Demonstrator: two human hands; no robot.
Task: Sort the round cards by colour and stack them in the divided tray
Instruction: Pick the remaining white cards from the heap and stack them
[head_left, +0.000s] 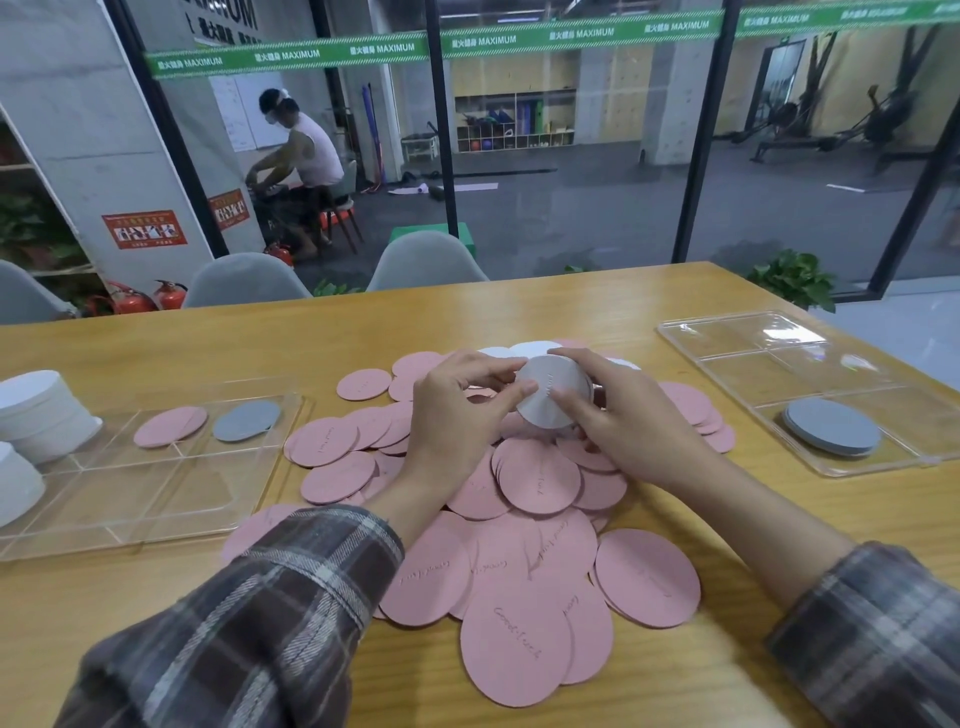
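Note:
A wide heap of pink round cards (535, 478) covers the middle of the table, with a few white cards (535, 348) at its far edge. Above the heap both hands hold a small stack of grey cards (553, 397). My left hand (457, 410) pinches its left rim with thumb and fingers. My right hand (623, 421) grips its right side, fingers curled round the edge. A clear divided tray (727, 338) at the right holds a stack of grey cards (831, 426) in its near compartment. Another clear divided tray (130, 499) at the left holds a pink card (169, 426) and a grey card (247, 420).
White card stacks (39, 410) stand at the table's left edge beside the left tray. Grey chairs (426, 260) stand behind the table's far edge. Beyond a glass wall a person sits in a gym.

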